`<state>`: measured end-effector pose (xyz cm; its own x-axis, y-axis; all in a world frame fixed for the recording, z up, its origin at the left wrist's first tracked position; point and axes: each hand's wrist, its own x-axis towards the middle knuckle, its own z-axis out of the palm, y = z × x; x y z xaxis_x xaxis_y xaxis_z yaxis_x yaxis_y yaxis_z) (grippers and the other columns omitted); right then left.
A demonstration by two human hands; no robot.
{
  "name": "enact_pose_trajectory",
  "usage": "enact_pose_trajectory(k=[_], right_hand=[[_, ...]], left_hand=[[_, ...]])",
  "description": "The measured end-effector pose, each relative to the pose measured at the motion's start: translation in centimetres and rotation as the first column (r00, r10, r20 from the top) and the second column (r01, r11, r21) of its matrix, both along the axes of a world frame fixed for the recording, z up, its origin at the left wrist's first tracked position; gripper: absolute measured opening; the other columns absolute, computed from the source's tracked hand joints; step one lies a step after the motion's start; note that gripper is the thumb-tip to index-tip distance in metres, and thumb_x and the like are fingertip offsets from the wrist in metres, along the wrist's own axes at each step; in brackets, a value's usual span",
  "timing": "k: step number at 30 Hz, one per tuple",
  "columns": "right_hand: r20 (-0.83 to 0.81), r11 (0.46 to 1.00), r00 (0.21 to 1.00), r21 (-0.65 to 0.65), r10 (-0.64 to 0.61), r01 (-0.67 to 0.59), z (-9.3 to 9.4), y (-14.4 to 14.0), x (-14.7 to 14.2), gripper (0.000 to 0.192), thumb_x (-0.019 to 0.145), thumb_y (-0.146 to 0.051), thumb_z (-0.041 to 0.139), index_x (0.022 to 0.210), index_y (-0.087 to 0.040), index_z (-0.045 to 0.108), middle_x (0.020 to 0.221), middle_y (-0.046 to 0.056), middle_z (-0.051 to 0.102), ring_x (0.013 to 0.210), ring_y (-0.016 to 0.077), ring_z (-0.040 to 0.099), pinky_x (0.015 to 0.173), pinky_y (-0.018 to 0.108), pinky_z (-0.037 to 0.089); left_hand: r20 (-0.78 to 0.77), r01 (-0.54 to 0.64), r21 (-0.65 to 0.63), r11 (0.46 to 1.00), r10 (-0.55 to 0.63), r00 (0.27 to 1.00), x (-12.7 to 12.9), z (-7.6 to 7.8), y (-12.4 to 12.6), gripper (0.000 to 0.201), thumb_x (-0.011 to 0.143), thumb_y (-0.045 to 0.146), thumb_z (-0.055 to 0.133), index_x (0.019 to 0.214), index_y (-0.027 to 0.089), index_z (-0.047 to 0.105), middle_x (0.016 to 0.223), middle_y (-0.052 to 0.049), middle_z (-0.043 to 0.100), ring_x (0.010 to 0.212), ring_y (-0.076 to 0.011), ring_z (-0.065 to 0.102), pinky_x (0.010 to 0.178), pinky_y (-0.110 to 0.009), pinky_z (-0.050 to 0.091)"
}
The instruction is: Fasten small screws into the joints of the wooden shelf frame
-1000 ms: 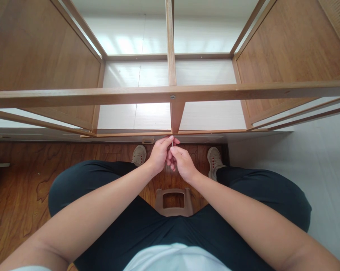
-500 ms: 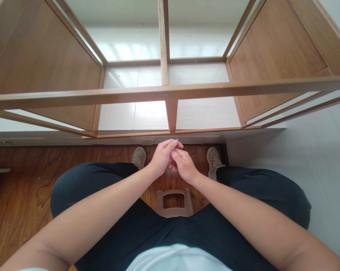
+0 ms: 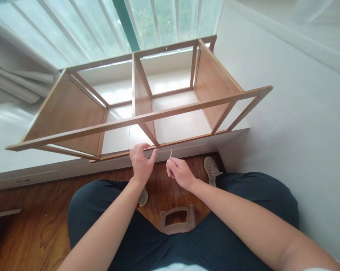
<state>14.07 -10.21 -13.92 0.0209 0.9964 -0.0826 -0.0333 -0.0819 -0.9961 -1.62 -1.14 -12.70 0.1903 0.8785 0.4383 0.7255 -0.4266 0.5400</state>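
My right hand (image 3: 180, 172) is closed on a thin metal rod (image 3: 171, 153), whose tip points up past the thumb. The rest of the rod is hidden in the fist, so I cannot tell its exact kind. My left hand (image 3: 142, 163) is open, thumb and fingers apart, at the lower front rail (image 3: 122, 154) of a wooden frame. I cannot tell whether its fingertips touch that rail. The brown frame has a long upper front rail (image 3: 102, 130), a middle divider (image 3: 143, 88) and panelled ends, such as the right panel (image 3: 215, 84).
The frame stands on a pale ledge (image 3: 68, 165) before a barred window (image 3: 170, 22). A grey curtain (image 3: 14, 64) hangs at left, and a white wall (image 3: 285, 113) rises at right. A brown plastic stool (image 3: 178, 227) shows between my legs on the wooden floor (image 3: 46, 226).
My hands have come apart; the left has moved left to the frame's lower rail and opened. The right keeps the rod. The view has tilted up and turned, bringing in the window.
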Motion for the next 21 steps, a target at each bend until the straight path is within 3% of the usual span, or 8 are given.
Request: enact_pose_trajectory(k=[2,5,9,15,21], right_hand=[[0.029,0.999,1.000,0.045,0.005,-0.006,0.5,-0.4,0.3,0.043,0.103,-0.038,0.041,0.064,-0.020,0.051,0.057,-0.003,0.055,0.054,0.0106,0.051,0.062,0.023,0.041],[0.096,0.994,0.995,0.110,0.018,-0.029,1.4,-1.1,0.7,0.043,0.103,-0.032,0.041,0.063,-0.020,0.050,0.058,-0.003,0.056,0.058,0.0108,0.053,0.067,0.023,0.041],[0.208,0.988,0.977,0.140,0.038,-0.069,2.4,-2.3,1.3,0.041,0.102,-0.029,0.043,0.063,-0.020,0.049,0.059,-0.003,0.056,0.059,0.0117,0.054,0.067,0.023,0.040],[0.424,0.972,0.903,0.177,0.066,-0.154,3.1,-3.1,2.0,0.035,0.100,-0.029,0.048,0.066,-0.021,0.052,0.062,-0.002,0.059,0.061,0.0139,0.055,0.064,0.025,0.034],[0.564,0.948,0.824,0.230,0.056,-0.222,3.3,-3.0,2.1,0.035,0.101,-0.034,0.049,0.070,-0.020,0.057,0.067,0.000,0.064,0.063,0.0153,0.055,0.063,0.028,0.028]], left_hand=[[-0.160,0.054,0.048,0.997,-0.046,0.986,-0.1,-0.3,0.9,0.032,0.090,0.039,0.064,0.115,0.019,0.062,0.120,-0.014,0.068,0.118,-0.0313,0.057,0.107,-0.045,0.035],[-0.283,0.143,-0.009,0.990,-0.140,0.949,-0.1,-1.0,1.8,0.025,0.094,0.036,0.056,0.111,0.019,0.064,0.115,-0.014,0.070,0.112,-0.0309,0.060,0.102,-0.043,0.039],[-0.282,0.160,-0.016,0.987,-0.158,0.946,-0.2,-1.5,2.4,0.020,0.096,0.032,0.048,0.099,0.020,0.064,0.102,-0.011,0.072,0.102,-0.0284,0.064,0.095,-0.040,0.044],[-0.327,0.206,-0.036,0.978,-0.207,0.922,-0.7,-1.0,3.5,0.021,0.095,0.032,0.047,0.094,0.023,0.065,0.097,-0.010,0.074,0.099,-0.0296,0.065,0.092,-0.040,0.047],[-0.361,0.160,-0.059,0.985,-0.170,0.917,-3.8,-0.1,5.6,0.020,0.091,0.038,0.049,0.089,0.025,0.064,0.096,-0.009,0.075,0.098,-0.0311,0.066,0.092,-0.040,0.048]])
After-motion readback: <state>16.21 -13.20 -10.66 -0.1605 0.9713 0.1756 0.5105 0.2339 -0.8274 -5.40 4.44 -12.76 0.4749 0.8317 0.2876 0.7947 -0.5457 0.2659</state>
